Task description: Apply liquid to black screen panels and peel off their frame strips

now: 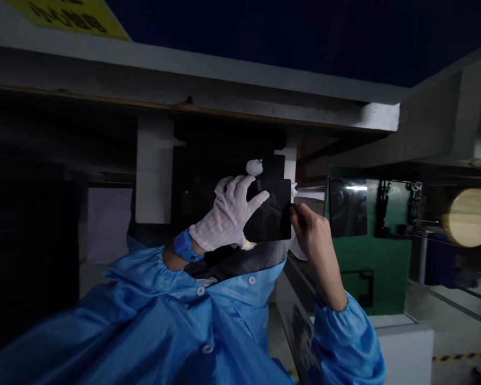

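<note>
While the bare right hand (315,230) pinches the black plate (276,216) by its three-o'clock edge, gloved left hand (228,214) splays wide at nine; ledge (232,99) well apart, twelve o'clock.

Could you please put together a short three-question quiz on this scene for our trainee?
1. Multiple choice: What colour is the band on the left wrist?
A) Yellow
B) Blue
C) Red

2. True or false: The left hand wears a white glove, while the right hand is bare.

3. Fill the gap: The fingers of the right hand are at the ____ edge of the dark panel, on the side towards the green board.

Key:
1. B
2. True
3. right
</note>
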Motion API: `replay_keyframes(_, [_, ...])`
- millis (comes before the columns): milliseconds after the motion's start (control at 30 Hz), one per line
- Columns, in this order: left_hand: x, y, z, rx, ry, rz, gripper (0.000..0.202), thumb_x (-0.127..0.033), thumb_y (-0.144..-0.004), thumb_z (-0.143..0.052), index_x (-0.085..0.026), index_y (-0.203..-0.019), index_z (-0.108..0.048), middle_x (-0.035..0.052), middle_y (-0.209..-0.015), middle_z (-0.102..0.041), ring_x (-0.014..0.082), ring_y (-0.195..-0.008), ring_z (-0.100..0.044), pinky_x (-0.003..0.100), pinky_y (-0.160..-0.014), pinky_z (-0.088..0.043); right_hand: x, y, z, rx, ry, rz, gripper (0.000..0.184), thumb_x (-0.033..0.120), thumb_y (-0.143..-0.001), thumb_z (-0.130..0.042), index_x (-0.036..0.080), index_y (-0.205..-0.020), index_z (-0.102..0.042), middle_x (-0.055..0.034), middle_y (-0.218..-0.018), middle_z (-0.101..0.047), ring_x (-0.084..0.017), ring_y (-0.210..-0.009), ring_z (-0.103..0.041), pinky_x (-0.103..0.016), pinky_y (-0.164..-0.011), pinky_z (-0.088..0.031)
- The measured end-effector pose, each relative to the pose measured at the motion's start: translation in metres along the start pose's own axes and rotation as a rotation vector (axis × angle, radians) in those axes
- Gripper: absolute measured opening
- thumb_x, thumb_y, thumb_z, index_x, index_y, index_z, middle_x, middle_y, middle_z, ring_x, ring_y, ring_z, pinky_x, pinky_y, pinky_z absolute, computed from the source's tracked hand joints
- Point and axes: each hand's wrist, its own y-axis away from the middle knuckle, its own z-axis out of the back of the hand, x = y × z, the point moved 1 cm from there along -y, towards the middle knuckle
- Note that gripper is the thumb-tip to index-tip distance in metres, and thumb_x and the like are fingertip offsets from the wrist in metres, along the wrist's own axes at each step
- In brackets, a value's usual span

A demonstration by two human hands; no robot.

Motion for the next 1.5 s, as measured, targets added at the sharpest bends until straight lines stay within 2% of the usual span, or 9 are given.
replay_keyframes(333, [0.0, 0.0, 0.0, -0.051, -0.015, -0.032, 0.149, -0.088, -0.044, -0.109, -0.015, -0.166, -0.063, 0.0312, -0.165, -0.054, 0.055, -0.149, -0.053, 0.066, -0.126, -0.043, 0.002, -0.003, 0.004, -0.006, -0.186, 0.028, 0.035, 0.047, -0.108, -0.05, 0.03, -0.08, -0.037, 0.0047, -0.064, -0.047, -0.014, -0.059, -0.035, -0.03, -0.059, -0.03])
replay_keyframes(567, [0.001, 0.0, 0.003, 0.001, -0.018, -0.03, 0.149, -0.085, -0.046, -0.111, -0.017, -0.169, -0.059, 0.031, -0.168, -0.051, 0.0552, -0.152, -0.051, 0.066, -0.128, -0.042, -0.003, -0.005, 0.004, 0.021, -0.248, 0.011, 0.039, 0.053, -0.106, -0.051, 0.03, -0.078, -0.037, 0.0059, -0.065, -0.041, -0.013, -0.061, -0.033, -0.029, -0.059, -0.028])
replay_keyframes(800, [0.004, 0.002, -0.001, -0.014, 0.023, -0.037, 0.15, -0.083, -0.047, -0.111, -0.018, -0.17, -0.056, 0.0299, -0.169, -0.048, 0.0554, -0.153, -0.049, 0.067, -0.13, -0.041, -0.01, -0.007, 0.002, 0.029, -0.316, 0.023, 0.051, 0.062, -0.11, -0.055, 0.029, -0.075, -0.038, 0.0064, -0.064, -0.039, -0.013, -0.061, -0.032, -0.028, -0.058, -0.029])
replay_keyframes(1000, [0.003, 0.001, -0.003, -0.048, -0.008, -0.048, 0.155, -0.087, -0.041, -0.11, -0.018, -0.169, -0.057, 0.0303, -0.168, -0.048, 0.0555, -0.15, -0.05, 0.067, -0.127, -0.044, -0.019, -0.007, -0.004, 0.015, -0.346, 0.033, 0.057, 0.071, -0.112, -0.055, 0.028, -0.075, -0.043, 0.0059, -0.064, -0.041, -0.013, -0.061, -0.038, -0.029, -0.059, -0.03])
replay_keyframes(1133, [0.002, 0.001, -0.002, -0.093, -0.018, -0.06, 0.158, -0.089, -0.036, -0.111, -0.016, -0.166, -0.059, 0.0313, -0.163, -0.051, 0.0554, -0.148, -0.052, 0.066, -0.124, -0.046, -0.023, -0.008, -0.007, 0.016, -0.368, 0.027, 0.06, 0.073, -0.112, -0.056, 0.028, -0.075, -0.042, 0.0063, -0.064, -0.039, -0.013, -0.061, -0.035, -0.029, -0.058, -0.028])
replay_keyframes(1333, [0.003, 0.001, -0.002, -0.046, -0.019, -0.044, 0.157, -0.087, -0.039, -0.112, -0.017, -0.169, -0.058, 0.0306, -0.166, -0.05, 0.056, -0.151, -0.05, 0.067, -0.127, -0.043, -0.025, -0.008, -0.006, 0.033, -0.403, 0.028, 0.061, 0.075, -0.11, -0.058, 0.028, -0.074, -0.044, 0.0059, -0.066, -0.04, -0.013, -0.062, -0.036, -0.03, -0.058, -0.028])
replay_keyframes(1500, [0.004, 0.001, 0.0, -0.028, -0.017, -0.038, 0.155, -0.083, -0.041, -0.113, -0.02, -0.171, -0.057, 0.03, -0.166, -0.05, 0.0548, -0.151, -0.051, 0.066, -0.127, -0.044, -0.025, -0.008, -0.009, -0.004, -0.422, 0.013, 0.063, 0.077, -0.11, -0.06, 0.027, -0.073, -0.044, 0.0056, -0.065, -0.039, -0.013, -0.062, -0.036, -0.03, -0.058, -0.027])
